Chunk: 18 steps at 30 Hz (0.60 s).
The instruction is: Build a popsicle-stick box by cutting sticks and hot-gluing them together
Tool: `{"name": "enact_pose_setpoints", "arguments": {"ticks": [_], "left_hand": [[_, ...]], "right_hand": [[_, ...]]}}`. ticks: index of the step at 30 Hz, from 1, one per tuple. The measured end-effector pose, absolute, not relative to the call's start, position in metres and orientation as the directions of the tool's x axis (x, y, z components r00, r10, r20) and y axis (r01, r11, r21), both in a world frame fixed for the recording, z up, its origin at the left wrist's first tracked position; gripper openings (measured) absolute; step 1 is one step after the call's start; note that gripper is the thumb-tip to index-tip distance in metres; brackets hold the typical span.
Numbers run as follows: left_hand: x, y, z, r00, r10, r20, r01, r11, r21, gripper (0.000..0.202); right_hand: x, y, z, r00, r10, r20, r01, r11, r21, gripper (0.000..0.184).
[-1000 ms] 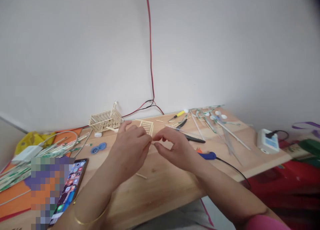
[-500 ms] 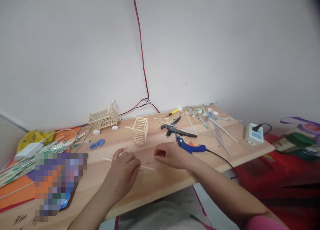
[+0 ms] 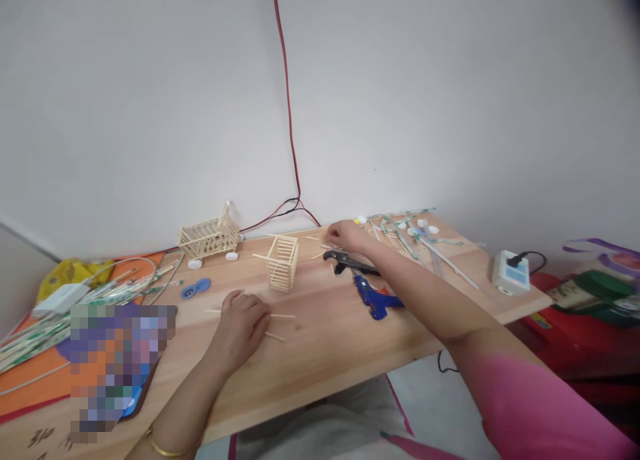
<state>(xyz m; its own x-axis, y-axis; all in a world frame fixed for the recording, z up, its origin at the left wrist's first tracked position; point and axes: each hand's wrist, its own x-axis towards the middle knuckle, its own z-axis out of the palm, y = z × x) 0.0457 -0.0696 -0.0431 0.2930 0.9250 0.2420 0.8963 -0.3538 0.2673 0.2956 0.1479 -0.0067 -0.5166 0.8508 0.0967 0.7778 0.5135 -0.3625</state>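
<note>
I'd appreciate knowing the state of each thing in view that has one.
Left hand: over thin sticks, grip unclear
Right hand: fingers curled, grip unclear
Smaller slatted frame: set down, unheld
Larger slatted frame: set down, unheld
Glue gun: lying, partly hidden
Black hand tool: lying, partly hidden
White box: black plug inserted

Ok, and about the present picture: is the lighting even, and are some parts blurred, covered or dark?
Head view: soft light, with no strong glare on the wall; head view: pixel blocks cover much of the phone; head view: the top right corner is dark; head view: fine detail at the right hand is too small to read.
</note>
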Motion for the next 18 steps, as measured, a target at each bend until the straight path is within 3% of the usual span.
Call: {"name": "enact_pose_setpoints", "arguments": {"ticks": [6, 12, 18], "left_hand": [[0.042, -0.068, -0.049, 0.271, 0.931, 0.246, 0.891, -0.339, 0.301, 0.023], [0.041, -0.065, -0.06, 0.272, 0.919, 0.284, 0.881, -0.357, 0.312, 0.021], [0.037, -0.068, -0.054, 0.205, 0.886, 0.417, 0.871, -0.359, 0.336, 0.016]], "right_hand": [[0.266, 0.174, -0.026, -0.496, 0.868, -0.019, 0.829, 0.467, -0.307, 0.011], [0.239, 0.188, -0.036, -0.46, 0.881, -0.112, 0.864, 0.415, -0.286, 0.028], [0.25, 0.172, -0.008, -0.437, 0.899, 0.013, 0.825, 0.407, -0.393, 0.018]]}}
